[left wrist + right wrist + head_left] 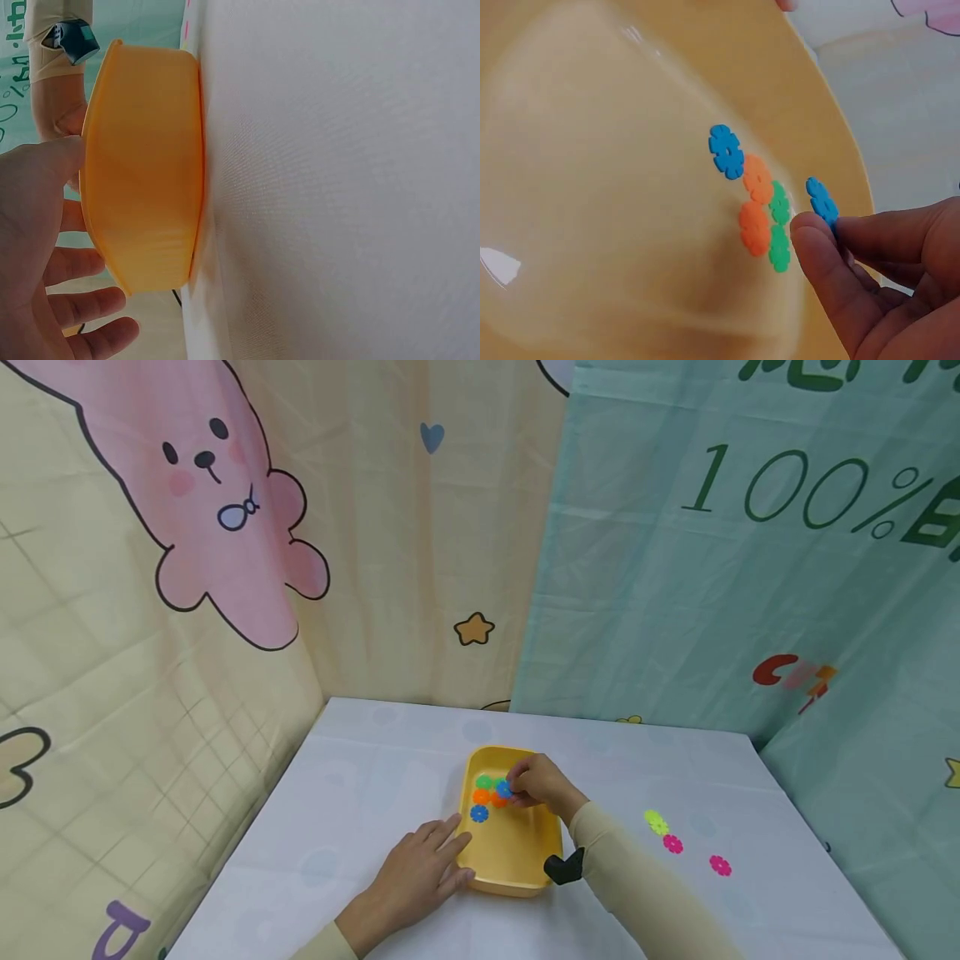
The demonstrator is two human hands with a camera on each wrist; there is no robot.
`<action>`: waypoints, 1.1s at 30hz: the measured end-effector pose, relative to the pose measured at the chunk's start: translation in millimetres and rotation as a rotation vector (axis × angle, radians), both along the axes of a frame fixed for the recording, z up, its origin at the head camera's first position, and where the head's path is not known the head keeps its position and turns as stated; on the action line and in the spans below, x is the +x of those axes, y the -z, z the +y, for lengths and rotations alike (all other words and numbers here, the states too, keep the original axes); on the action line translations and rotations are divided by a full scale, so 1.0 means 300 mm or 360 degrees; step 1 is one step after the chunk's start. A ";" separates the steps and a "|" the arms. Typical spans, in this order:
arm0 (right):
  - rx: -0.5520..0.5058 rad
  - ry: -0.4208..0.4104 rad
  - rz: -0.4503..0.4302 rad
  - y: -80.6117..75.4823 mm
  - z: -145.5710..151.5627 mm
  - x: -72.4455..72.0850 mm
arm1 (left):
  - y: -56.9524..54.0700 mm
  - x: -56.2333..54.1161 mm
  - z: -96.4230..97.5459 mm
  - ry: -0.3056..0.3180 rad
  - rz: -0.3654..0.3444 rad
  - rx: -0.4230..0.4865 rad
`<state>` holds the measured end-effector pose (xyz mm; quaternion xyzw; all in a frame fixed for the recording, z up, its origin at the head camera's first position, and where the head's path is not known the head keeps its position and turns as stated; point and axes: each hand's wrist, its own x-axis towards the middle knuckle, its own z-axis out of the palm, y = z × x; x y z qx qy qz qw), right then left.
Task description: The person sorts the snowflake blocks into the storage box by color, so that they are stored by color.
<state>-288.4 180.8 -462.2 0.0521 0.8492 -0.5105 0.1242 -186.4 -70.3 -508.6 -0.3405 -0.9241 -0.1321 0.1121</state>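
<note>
A yellow plastic tray [517,852] stands on the table. Between thumb and fingertips my right hand [546,783] pinches a blue notched flower-shaped disc [822,202], held over the tray's far end. Inside lie another blue disc [726,152], two orange discs [757,178] and two green discs [779,248], grouped along the far left side. My left hand [420,872] rests at the tray's near left rim, its fingers spread and fairly straight. In the left wrist view its thumb and fingertips are right at the rim [94,120].
On the white table [360,777], right of the tray, lie yellow discs [656,822] and two pink discs [672,843]. A dark wrist device [564,867] is on the right sleeve. Patterned curtains [405,543] hang behind and beside the table.
</note>
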 end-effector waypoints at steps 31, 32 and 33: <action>0.0535 -0.0168 0.0035 0.032 -0.082 0.038 | -0.004 -0.002 0.002 -0.0015 -0.0082 -0.0054; 0.0542 -0.0178 0.0048 0.031 -0.081 0.041 | -0.004 -0.001 0.002 -0.0015 -0.0080 -0.0053; 0.0543 -0.0185 0.0059 0.029 -0.080 0.042 | -0.004 -0.002 0.003 -0.0013 -0.0077 -0.0051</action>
